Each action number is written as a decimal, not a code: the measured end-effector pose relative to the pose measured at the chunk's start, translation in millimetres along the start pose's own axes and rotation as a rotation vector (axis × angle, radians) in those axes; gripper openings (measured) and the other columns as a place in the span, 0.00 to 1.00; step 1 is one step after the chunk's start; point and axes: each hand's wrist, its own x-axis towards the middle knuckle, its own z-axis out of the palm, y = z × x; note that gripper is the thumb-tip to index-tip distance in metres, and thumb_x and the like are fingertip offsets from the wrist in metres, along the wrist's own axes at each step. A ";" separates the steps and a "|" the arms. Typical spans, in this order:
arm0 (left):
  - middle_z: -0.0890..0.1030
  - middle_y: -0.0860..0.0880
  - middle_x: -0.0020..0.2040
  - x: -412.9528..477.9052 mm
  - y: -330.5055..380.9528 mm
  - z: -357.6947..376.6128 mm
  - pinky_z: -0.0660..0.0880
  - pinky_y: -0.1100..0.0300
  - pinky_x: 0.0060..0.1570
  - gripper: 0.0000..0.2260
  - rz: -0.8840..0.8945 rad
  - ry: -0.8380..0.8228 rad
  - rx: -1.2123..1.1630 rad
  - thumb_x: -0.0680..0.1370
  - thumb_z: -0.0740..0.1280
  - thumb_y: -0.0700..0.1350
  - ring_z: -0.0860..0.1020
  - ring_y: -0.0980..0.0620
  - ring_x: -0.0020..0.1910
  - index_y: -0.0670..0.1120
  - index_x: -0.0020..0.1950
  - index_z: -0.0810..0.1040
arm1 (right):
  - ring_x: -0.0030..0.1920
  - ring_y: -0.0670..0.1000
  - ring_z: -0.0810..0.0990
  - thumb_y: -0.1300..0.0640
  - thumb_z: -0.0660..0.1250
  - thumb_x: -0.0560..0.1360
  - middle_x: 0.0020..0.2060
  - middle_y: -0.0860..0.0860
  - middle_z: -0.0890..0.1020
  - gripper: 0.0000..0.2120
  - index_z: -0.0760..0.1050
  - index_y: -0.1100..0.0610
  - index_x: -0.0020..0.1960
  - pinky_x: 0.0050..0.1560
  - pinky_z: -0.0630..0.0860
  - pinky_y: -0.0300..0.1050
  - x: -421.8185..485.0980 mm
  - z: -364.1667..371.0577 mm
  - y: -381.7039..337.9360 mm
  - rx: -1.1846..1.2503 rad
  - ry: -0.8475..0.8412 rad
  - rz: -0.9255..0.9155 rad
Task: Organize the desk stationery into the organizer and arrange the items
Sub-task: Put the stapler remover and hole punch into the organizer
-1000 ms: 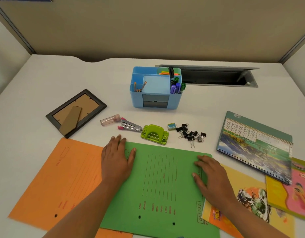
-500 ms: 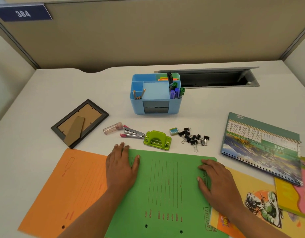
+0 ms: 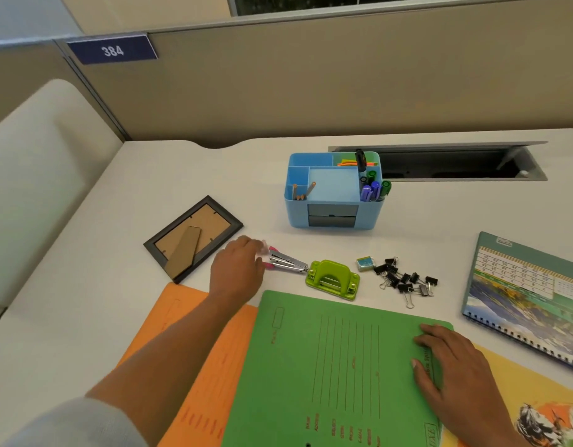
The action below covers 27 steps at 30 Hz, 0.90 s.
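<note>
Glinting silver stapler (image 3: 286,262), seemingly pink-handled.

On our left arm we wear a soft, pale grey sleeve (image 3: 75,424), seen only at the near left corner, where its rounded edge ends around the elbow. Beyond it our left forearm (image 3: 169,346) and left hand (image 3: 236,272) are bare. Our right forearm (image 3: 501,437) and right hand (image 3: 453,372) are bare too.

Just right of the left hand (image 3: 236,272) lie the stapler (image 3: 286,262), the hole punch (image 3: 333,280), then the binder clips (image 3: 404,280). The frame (image 3: 193,238) lies left of it, the organizer (image 3: 333,191) beyond.
</note>
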 end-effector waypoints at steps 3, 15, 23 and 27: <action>0.78 0.50 0.61 23.8 -7.1 -9.6 0.73 0.52 0.55 0.18 -0.010 -0.106 0.078 0.76 0.66 0.43 0.76 0.48 0.59 0.49 0.65 0.76 | 0.62 0.51 0.73 0.39 0.56 0.73 0.61 0.46 0.77 0.21 0.77 0.49 0.57 0.60 0.72 0.54 0.9 0.9 -0.6 -0.015 0.013 -0.007; 0.81 0.54 0.50 57.3 -10.7 -15.3 0.75 0.58 0.44 0.09 0.016 -0.180 0.055 0.76 0.67 0.49 0.76 0.54 0.48 0.55 0.56 0.79 | 0.55 0.53 0.76 0.34 0.49 0.77 0.54 0.52 0.82 0.31 0.82 0.55 0.49 0.49 0.78 0.56 9.6 5.3 5.0 -0.055 0.148 -0.119; 0.80 0.55 0.51 117.7 22.9 -92.2 0.76 0.63 0.48 0.19 0.003 0.201 -0.452 0.75 0.72 0.46 0.80 0.60 0.45 0.54 0.65 0.74 | 0.48 0.57 0.83 0.33 0.50 0.76 0.50 0.52 0.84 0.32 0.83 0.55 0.45 0.47 0.78 0.53 18.7 9.5 7.5 -0.042 0.168 -0.158; 0.81 0.51 0.58 146.6 42.4 -93.2 0.74 0.65 0.52 0.18 0.053 0.124 -0.381 0.78 0.69 0.45 0.80 0.56 0.52 0.49 0.68 0.75 | 0.46 0.58 0.84 0.34 0.50 0.76 0.48 0.53 0.85 0.32 0.84 0.56 0.43 0.48 0.76 0.51 22.5 9.0 5.2 -0.035 0.177 -0.166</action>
